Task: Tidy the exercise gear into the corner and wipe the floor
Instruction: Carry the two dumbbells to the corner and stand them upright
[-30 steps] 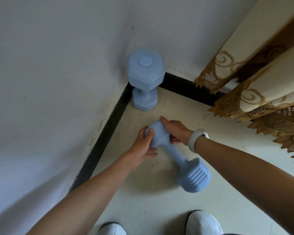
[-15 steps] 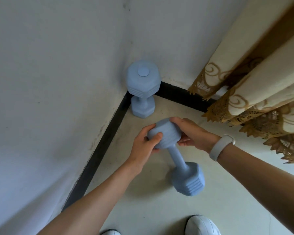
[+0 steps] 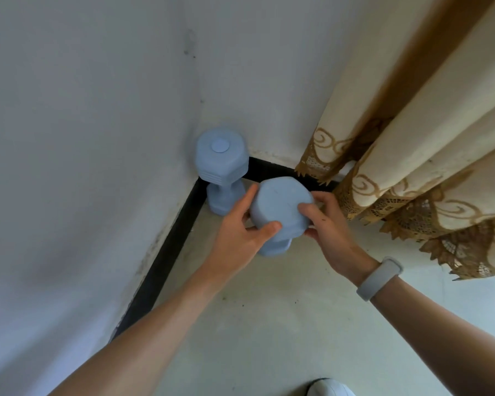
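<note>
A pale blue dumbbell (image 3: 220, 167) stands upright on end in the corner where two white walls meet. A second blue dumbbell (image 3: 280, 207) stands upright just right of it, its lower head (image 3: 273, 248) on the pale floor. My left hand (image 3: 240, 232) grips the top head from the left, thumb over its front edge. From the right, my right hand (image 3: 326, 224) holds the same head, fingers curled round its rim. The bar is hidden under the top head.
A black skirting strip (image 3: 166, 258) runs along both walls. A cream and brown lace-edged curtain (image 3: 406, 172) hangs close on the right, its hem just behind my right hand. A white shoe tip (image 3: 329, 388) shows at the bottom edge. The pale floor (image 3: 269, 324) spreads below my arms.
The second dumbbell has gone from lying tilted on the floor to standing upright, and moved nearer the corner beside the first one. Both hands stayed on its upper head.
</note>
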Tool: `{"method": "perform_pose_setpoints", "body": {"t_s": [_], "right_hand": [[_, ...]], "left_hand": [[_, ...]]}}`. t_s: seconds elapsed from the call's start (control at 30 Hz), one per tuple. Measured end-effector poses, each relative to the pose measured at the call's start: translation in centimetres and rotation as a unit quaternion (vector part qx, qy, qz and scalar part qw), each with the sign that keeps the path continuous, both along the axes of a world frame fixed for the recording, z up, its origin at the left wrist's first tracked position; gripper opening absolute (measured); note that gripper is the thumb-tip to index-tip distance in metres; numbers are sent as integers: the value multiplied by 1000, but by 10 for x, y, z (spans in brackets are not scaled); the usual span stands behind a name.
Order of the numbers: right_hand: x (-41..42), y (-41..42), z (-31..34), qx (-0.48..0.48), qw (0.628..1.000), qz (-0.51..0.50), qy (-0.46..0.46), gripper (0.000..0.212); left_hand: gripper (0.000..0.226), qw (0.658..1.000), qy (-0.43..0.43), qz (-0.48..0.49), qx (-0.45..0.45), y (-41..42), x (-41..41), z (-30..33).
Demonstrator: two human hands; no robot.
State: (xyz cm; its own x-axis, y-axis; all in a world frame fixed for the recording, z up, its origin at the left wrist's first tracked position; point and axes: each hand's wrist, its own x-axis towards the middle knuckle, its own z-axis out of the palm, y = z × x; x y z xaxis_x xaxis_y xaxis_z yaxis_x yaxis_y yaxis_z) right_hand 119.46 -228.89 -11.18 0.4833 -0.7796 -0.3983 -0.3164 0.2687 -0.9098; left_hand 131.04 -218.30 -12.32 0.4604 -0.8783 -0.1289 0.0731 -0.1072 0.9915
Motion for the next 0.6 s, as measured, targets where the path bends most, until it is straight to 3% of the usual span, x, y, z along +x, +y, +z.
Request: {"method": "perform_pose_setpoints", "body": {"t_s": [0.17, 0.27, 0.47, 0.6], "right_hand": [[10, -8, 3, -63, 997, 41, -30, 49], [4, -11, 0, -119, 989, 90, -6, 46], [14, -22, 7, -81, 994, 78, 4, 53], [30, -34, 12, -195, 975, 107, 23, 48]], "left_hand": [[72, 998, -42, 6, 35, -23, 17, 2], [80, 996, -52, -32, 68, -24, 26, 1], [98, 992, -66, -41, 103, -33, 31, -1], [82, 985, -147, 26, 86, -39, 28, -4]]}}
